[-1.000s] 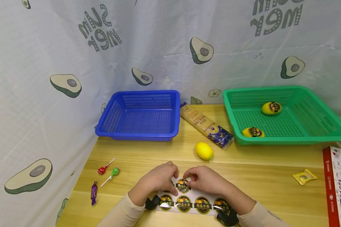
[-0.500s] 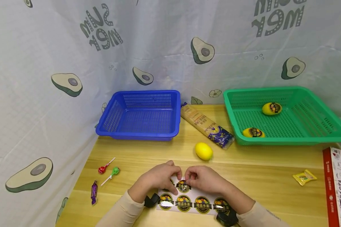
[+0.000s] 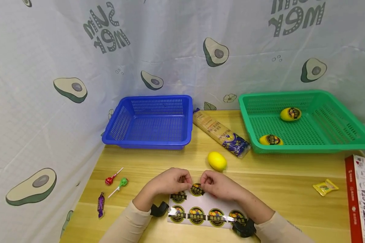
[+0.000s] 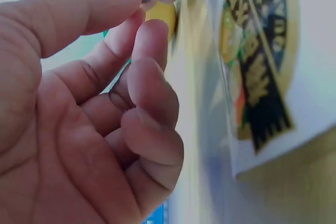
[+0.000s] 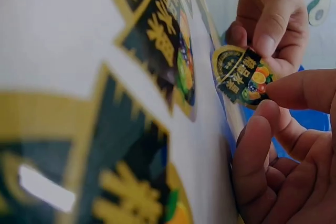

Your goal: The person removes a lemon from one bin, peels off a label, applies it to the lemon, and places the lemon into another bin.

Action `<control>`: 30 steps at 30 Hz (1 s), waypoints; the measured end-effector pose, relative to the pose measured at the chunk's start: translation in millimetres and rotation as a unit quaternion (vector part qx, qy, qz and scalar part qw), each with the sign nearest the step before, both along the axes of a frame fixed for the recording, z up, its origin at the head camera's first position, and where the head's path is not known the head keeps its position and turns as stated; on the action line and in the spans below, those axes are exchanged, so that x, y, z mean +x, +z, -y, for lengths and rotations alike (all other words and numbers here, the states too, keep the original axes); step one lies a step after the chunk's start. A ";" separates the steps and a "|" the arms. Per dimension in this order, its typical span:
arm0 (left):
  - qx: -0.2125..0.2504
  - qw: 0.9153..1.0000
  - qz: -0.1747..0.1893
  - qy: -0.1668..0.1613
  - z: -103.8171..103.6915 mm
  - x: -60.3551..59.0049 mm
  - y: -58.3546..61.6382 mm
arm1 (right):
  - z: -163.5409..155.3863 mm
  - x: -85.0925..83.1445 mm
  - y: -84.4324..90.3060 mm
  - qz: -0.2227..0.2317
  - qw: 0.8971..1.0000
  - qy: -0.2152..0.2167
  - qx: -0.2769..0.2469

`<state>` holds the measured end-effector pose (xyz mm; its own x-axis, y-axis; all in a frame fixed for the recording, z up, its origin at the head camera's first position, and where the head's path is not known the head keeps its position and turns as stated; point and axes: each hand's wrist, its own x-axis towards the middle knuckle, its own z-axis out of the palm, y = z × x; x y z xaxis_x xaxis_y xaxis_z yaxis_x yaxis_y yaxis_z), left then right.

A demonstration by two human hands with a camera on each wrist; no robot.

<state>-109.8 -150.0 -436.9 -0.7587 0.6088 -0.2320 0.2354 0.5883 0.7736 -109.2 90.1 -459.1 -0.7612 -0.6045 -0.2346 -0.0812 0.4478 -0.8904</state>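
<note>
A round black-and-gold fruit sticker is stretched between my two hands, raised off the white sticker sheet. My left hand pinches its left edge with thumb and forefinger. The opposite edge is pinched by my right hand. In the right wrist view the sticker faces the camera, gold lettering and printed fruit visible. More stickers of the same design remain on the sheet, a row along its near edge and one at its upper left. Just beyond my right hand lies a plain yellow lemon.
A blue basket stands at the back left. The green basket at the right holds two stickered lemons. Between them lies a pasta packet. Lollipops and a purple candy lie left, a yellow candy and red box right.
Both hands have moved up slightly, away from the sheet's near row. The sticker has come off the sheet and is now held at both sides.
</note>
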 end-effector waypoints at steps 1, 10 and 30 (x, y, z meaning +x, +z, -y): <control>-0.001 1.000 -0.002 0.003 -0.2 0.2 0.1 | 0.0 -0.2 0.1 0.005 1.000 0.000 -0.004; 0.039 0.999 0.013 0.024 0.0 -1.1 -3.0 | 0.2 2.4 6.7 0.004 1.000 -0.005 -0.013; 0.155 0.986 0.030 0.060 -8.7 -0.6 -1.5 | 2.7 7.6 21.4 -0.055 0.996 -0.059 -0.031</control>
